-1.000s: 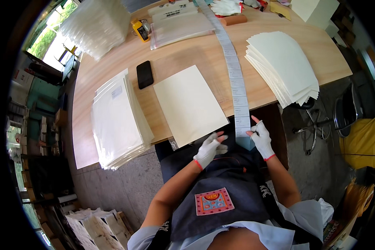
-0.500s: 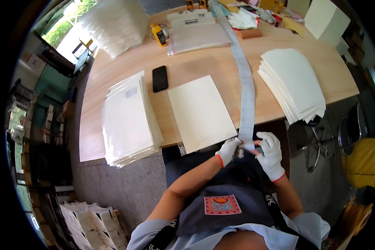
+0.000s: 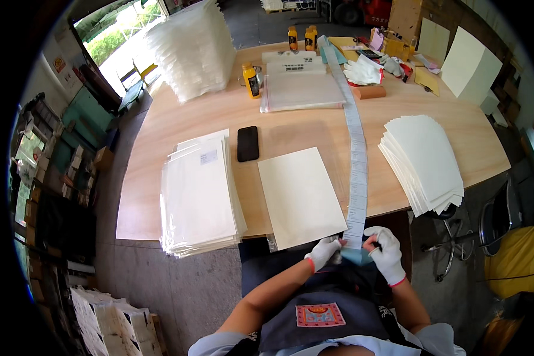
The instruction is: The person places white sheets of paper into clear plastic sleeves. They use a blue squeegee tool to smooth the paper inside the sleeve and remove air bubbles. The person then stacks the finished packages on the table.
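Head view: both forearms are slanting inward from the lower edge. Left hand (image 3: 324, 253), in a fingertip-less white glove, is curling at the left of the label strip (image 3: 357, 172); whether it is gripping, cannot tell. Right hand (image 3: 388, 256), similarly gloved, is bending inward at the right, fingers curling; grasp unclear. Strip is running down the table (image 3: 141, 193), its lower end hanging past the front edge between the hands, right of the cream sheet (image 3: 302, 199).
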### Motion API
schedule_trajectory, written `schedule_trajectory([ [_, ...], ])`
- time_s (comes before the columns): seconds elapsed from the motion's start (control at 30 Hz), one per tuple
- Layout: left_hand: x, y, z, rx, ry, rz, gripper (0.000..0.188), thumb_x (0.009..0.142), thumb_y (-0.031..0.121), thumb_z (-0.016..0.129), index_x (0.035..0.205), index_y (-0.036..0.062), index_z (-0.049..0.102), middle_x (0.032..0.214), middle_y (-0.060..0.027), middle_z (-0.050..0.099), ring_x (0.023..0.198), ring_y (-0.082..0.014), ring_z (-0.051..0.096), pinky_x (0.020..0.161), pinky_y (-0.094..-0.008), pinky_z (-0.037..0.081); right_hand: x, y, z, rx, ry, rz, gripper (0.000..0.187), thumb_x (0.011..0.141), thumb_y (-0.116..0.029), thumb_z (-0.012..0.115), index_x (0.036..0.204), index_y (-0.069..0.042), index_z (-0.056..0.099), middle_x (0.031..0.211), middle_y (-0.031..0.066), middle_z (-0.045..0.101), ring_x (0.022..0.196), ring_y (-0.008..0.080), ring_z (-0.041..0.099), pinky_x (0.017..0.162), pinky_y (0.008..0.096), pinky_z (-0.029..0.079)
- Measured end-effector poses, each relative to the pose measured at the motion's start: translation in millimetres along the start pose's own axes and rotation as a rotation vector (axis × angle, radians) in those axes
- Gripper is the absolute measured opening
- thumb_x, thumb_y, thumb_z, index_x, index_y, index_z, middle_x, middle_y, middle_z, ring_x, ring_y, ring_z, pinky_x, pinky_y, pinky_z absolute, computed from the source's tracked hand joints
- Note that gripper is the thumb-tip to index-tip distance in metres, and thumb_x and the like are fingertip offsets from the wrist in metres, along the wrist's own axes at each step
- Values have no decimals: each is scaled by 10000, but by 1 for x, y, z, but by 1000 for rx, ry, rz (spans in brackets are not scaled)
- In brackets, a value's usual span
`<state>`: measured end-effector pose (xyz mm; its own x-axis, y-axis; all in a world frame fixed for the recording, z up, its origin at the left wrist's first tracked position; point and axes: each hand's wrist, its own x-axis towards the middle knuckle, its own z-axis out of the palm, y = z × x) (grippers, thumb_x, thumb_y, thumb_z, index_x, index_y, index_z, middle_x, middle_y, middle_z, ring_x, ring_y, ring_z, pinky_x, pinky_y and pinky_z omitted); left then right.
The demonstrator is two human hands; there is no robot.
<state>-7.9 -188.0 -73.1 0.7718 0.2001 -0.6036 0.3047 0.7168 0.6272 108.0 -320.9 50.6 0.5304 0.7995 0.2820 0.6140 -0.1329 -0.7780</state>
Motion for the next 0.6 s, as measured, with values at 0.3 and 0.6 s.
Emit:
schedule_trajectory([
  [0.3, -112, -16, -106, -427, 373, 348, 126, 862, 127, 568, 957, 52, 534, 722, -42, 577, 521, -144, 547, 506, -297, 504, 72, 29, 58, 594, -384, 320, 107, 846, -126, 577, 894, -40, 616, 773, -25, 585, 725, 49, 525, 642, 201, 416],
  [0.6, -166, -35, -96, -240, 345, 203, 321, 901, 308, 516, 1023, 12, 537, 806, -87, 639, 601, -139, 622, 577, -254, 527, 181, 41, 135, 55, -290, 214, 67, 729, -137, 624, 723, -74, 646, 789, 78, 626, 707, 211, 586, 658, 321, 449],
])
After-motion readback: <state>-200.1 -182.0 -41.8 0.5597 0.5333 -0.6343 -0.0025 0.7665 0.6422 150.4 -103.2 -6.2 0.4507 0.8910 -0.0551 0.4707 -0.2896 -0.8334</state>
